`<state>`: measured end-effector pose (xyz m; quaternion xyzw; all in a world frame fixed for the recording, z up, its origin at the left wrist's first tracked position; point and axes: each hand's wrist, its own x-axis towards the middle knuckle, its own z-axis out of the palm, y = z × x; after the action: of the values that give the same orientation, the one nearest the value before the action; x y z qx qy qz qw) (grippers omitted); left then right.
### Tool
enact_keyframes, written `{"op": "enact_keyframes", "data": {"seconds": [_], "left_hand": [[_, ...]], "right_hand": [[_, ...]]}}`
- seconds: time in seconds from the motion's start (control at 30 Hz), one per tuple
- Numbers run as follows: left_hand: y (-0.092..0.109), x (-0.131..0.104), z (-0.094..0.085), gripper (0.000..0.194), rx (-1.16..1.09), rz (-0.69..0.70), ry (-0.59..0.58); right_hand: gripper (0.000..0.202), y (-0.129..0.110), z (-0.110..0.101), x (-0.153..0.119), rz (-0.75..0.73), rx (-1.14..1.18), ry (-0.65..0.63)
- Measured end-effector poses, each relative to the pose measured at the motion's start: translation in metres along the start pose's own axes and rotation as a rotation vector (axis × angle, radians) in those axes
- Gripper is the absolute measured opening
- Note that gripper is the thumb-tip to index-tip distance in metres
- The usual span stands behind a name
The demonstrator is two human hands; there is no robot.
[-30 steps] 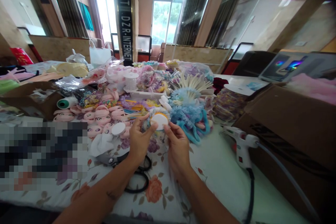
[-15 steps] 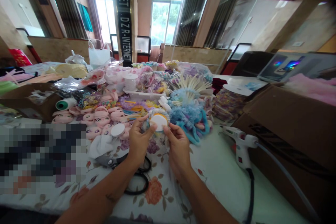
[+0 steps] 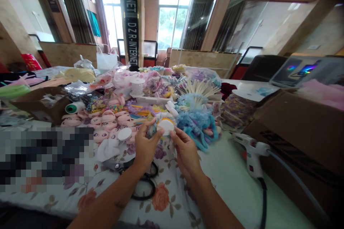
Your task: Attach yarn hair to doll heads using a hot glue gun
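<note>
Between my two hands is a white round disc (image 3: pixel 166 127) with an orange edge along its top and fluffy pale yarn around it. My left hand (image 3: pixel 146 141) grips it from the left, thumb pressed on the white face. From the right, my right hand (image 3: pixel 185 146) pinches its lower edge between thumb and fingers. Black-handled scissors (image 3: pixel 143 188) lie on the flowered cloth, partly under my left forearm. Left of my hands sit another white disc (image 3: pixel 125 134), a crumpled white cloth (image 3: pixel 108 150) and several pink doll faces (image 3: pixel 109 123).
Blue fluffy yarn (image 3: pixel 192 118) lies just beyond my right hand. A white glue gun (image 3: pixel 252 154) with its cord is at the right, against a cardboard box (image 3: pixel 298 132). A spool of mixed yarn (image 3: pixel 239 109) stands behind it. Another open box (image 3: pixel 43 105) is at the left.
The whole view has shifted slightly, so everything appears a little lower and further right. Both hands keep their hold on the disc, with little visible change in grip.
</note>
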<state>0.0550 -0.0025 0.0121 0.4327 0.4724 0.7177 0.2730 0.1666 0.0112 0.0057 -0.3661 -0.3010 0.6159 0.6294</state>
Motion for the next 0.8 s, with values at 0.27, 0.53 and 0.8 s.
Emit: {"op": "enact_keyframes", "data": {"seconds": [0.27,0.53,0.8], "left_hand": [[-0.0026,-0.0008,0.0008,0.036,-0.041,-0.046,0.016],[-0.0036,0.0002,0.0011,0.037,-0.041,-0.059,-0.006],[-0.0016,-0.0004,0.0003,0.036,-0.035,-0.067,0.028]], "right_hand": [[0.043,0.0060,-0.0033,0.0007,0.036,0.000,0.107],[0.045,0.0070,-0.0042,0.0025,0.062,-0.052,0.148],[0.043,0.0086,-0.0046,0.0058,0.049,-0.048,0.115]]}}
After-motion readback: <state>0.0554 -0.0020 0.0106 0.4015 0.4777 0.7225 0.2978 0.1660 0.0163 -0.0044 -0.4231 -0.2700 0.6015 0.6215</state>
